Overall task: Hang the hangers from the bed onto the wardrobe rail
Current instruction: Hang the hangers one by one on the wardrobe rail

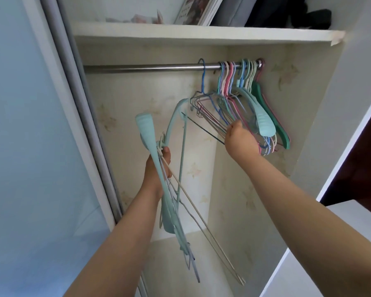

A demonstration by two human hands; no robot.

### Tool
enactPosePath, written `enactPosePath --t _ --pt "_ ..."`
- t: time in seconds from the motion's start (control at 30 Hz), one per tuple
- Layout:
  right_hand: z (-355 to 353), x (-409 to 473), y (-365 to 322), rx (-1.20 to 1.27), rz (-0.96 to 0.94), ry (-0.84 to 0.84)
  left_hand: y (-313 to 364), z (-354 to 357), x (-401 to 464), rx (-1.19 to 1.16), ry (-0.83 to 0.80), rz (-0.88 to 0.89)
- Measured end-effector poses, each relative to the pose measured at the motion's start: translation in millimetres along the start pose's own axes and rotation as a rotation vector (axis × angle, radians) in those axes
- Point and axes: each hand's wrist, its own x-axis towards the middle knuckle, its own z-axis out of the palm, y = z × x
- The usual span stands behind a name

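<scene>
A steel wardrobe rail (pixel 141 67) runs under the shelf. Several coloured hangers (pixel 247 97) hang bunched at its right end, and a blue wire hanger (pixel 203 76) hooks on the rail just left of them. My right hand (pixel 241 139) reaches up into the lower ends of those hung hangers, fingers curled among the wires. My left hand (pixel 159 168) grips a bunch of hangers (pixel 169 200), pale teal plastic and thin wire ones, by their hooks, below and left of the rail. The bunch hangs down past my forearm.
A white shelf (pixel 201 34) above the rail carries books and dark folded items. A sliding door (pixel 30 146) with a grey frame stands at the left. The wardrobe's side wall (pixel 304 116) closes the right. The rail's left half is bare.
</scene>
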Motion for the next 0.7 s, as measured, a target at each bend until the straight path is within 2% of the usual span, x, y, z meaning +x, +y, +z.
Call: enactPosePath --t 0.07,0.17,0.27,0.3,0.4,0.43,0.47,0.5,0.53,0.6,0.63,0.7 --pt "0.5 -1.9 11.0 -0.024 0.07 0.027 -1.7 -0.7 -2.4 -0.049 -0.067 0.031" --pt "-3.3 -10.1 25.7 0.097 0.196 0.007 -2.3 -0.9 -7.0 -0.137 -0.147 0.023" --pt "1.8 -28.3 32.2 0.184 0.2 0.013 -4.8 -2.9 -7.9 -0.157 -0.194 0.016" --pt "7.0 -38.0 34.1 0.186 0.164 0.075 -5.9 -3.7 -8.1 -0.161 -0.209 0.01" --pt "22.7 -73.2 36.8 0.161 0.006 0.404 -10.2 -4.7 -10.5 -0.16 -0.253 -0.005" --pt "30.7 -84.2 36.8 0.199 -0.043 0.434 -11.2 -5.2 -13.1 -0.164 -0.266 -0.005" --pt "40.3 -94.5 37.2 0.255 -0.087 0.361 -12.7 -6.1 -16.0 -0.167 -0.275 -0.002" --pt "49.7 -103.5 36.6 0.329 -0.087 0.19 -13.7 -7.1 -19.7 -0.174 -0.285 -0.002" --pt "58.5 -109.5 35.3 0.397 -0.017 -0.069 -14.9 -8.2 -23.6 -0.187 -0.295 -0.007" --pt "74.5 -115.5 36.7 0.439 0.236 -0.601 -17.0 -9.2 -31.1 -0.228 -0.31 -0.023" --pt "80.7 -118.3 37.9 0.465 0.367 -0.795 -17.5 -9.2 -34.7 -0.25 -0.313 -0.03" --pt "92.9 -127.6 40.1 0.547 0.529 -0.983 -18.3 -9.6 -41.0 -0.291 -0.322 -0.042"
